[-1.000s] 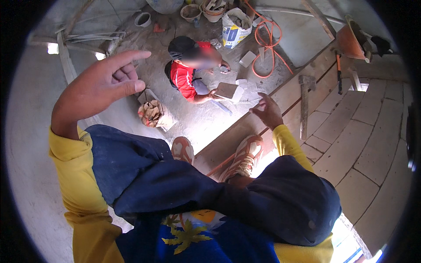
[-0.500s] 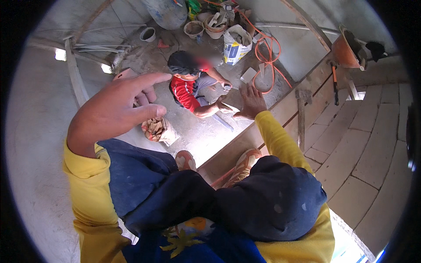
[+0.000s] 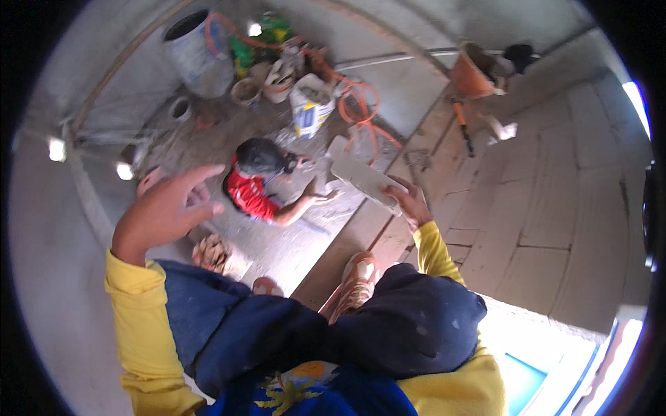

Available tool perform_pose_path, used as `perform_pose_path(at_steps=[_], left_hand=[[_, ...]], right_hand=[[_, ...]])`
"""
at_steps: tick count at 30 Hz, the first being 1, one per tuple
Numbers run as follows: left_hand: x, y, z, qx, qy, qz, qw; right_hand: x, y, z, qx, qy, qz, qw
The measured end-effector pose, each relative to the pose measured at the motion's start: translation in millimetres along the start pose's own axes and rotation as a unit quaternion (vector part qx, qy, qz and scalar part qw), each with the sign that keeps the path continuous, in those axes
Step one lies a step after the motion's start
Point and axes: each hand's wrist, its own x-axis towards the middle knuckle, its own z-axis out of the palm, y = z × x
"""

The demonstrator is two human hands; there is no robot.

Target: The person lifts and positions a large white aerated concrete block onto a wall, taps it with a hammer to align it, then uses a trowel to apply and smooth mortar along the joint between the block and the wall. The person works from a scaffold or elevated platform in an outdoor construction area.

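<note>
My right hand (image 3: 411,203) grips the near end of a flat, pale grey rectangular slab (image 3: 364,182), thumb on top. It looks like a tile or a cut board; the material is unclear. The slab's far end hangs over the floor beside a co-worker in a red shirt (image 3: 250,197), who crouches below with one palm turned up near it, apart from the slab. My left hand (image 3: 163,208) is raised at the left with index finger and thumb spread and nothing between them; its other fingers curl, partly hidden.
Wooden planks (image 3: 395,232) lie under my shoe (image 3: 357,281). An orange-handled hammer (image 3: 461,125) and an orange bucket (image 3: 474,73) are at the right. An orange hose (image 3: 361,104), a white sack (image 3: 310,104) and a blue drum (image 3: 198,62) stand farther off. A paper bag (image 3: 211,253) is below left.
My right hand now holds the slab, lifted up from the co-worker's hand. The co-worker's palm is left bare. My view has shifted toward the right, and the left hand stays raised.
</note>
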Motion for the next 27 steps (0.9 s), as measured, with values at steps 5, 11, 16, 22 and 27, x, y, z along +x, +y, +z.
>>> perform_pose_path(at_steps=[5, 11, 16, 22, 27], left_hand=[[9, -8, 1, -0.021, -0.021, 0.004, 1.0], [37, -13, 23, -0.07, -0.053, 0.084, 0.993], [34, -7, 20, -0.045, -0.06, 0.068, 0.995], [42, -12, 12, 0.025, -0.035, 0.057, 0.997], [47, -30, 16, -0.01, -0.049, 0.107, 0.993]], right_hand=[[-95, -59, -61, 0.465, 0.084, -0.105, 0.875], [-202, -87, -117, 0.396, 0.092, -0.273, 0.872], [-292, -130, -100, 0.304, 0.27, -0.338, 0.849], [-414, -167, -146, 0.045, 0.533, -0.44, 0.722], [-482, -220, -208, -0.113, 0.658, -0.414, 0.619]])
